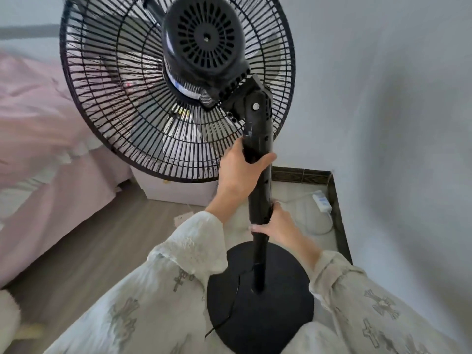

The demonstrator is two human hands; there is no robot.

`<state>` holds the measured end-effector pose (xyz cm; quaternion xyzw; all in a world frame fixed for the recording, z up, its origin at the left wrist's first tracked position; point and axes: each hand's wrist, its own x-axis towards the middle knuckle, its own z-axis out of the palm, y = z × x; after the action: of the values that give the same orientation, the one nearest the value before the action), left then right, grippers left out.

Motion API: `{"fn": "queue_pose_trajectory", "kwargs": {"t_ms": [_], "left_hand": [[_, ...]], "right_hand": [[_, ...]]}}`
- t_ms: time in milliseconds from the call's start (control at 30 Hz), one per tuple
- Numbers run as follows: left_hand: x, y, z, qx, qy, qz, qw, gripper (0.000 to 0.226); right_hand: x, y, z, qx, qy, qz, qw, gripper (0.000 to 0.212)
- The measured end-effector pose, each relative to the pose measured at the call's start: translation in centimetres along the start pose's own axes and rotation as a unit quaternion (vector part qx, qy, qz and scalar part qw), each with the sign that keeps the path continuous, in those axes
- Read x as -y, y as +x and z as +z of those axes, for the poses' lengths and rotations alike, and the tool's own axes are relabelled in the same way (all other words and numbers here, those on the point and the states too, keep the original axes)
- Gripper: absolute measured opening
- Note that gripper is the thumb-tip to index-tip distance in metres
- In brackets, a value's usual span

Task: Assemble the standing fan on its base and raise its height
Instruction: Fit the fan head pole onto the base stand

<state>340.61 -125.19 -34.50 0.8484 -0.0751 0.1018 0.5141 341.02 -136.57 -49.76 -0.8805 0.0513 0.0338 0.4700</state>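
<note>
A person is gripping the fan's pole (259, 200) with both hands — left hand (237, 172) wrapped high under the fan head (178, 83), right hand (277, 226) clasping lower down. The pole is already standing at the round base's (260, 310) centre — the height appears still to be raised.

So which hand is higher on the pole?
The left hand, gripping the pole just under the fan head. The right hand holds it lower, nearer the base.

One fan (178, 85) on one round base (260, 312), two hands, one bed (46, 154), one power strip (322, 203).
</note>
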Motion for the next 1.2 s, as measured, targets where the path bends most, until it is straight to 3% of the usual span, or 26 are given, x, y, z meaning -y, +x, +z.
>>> {"fn": "queue_pose_trajectory", "kwargs": {"t_ms": [133, 233, 333, 733, 1033, 1200], "left_hand": [[0.3, 0.1, -1.2, 0.025, -0.009, -0.001, 1.0, 0.042], [0.3, 0.0, -1.4, 0.024, -0.009, -0.002, 1.0, 0.045], [0.1, 0.0, -1.2, 0.019, -0.013, -0.006, 1.0, 0.043], [-2.7, -0.7, 2.7, 0.001, -0.041, 0.001, 0.999, 0.043], [-5.6, -1.5, 7.2, 0.092, 0.006, 0.019, 0.996, 0.054], [-6.2, -2.5, 8.8, 0.095, 0.035, 0.014, 0.995, 0.067]], "right_hand": [[2.3, -0.7, 0.5, -0.05, 0.021, -0.026, 0.998, 0.091], [4.4, -0.8, 1.3, -0.142, 0.063, -0.038, 0.987, 0.077], [5.2, -0.5, 1.3, -0.171, 0.084, -0.04, 0.981, 0.059], [1.9, 0.4, -4.4, -0.123, 0.069, -0.056, 0.988, 0.058], [-0.9, -0.2, -10.5, -0.058, 0.072, -0.022, 0.995, 0.055], [-1.9, -0.3, -11.9, -0.041, 0.067, -0.032, 0.996, 0.059]]}}
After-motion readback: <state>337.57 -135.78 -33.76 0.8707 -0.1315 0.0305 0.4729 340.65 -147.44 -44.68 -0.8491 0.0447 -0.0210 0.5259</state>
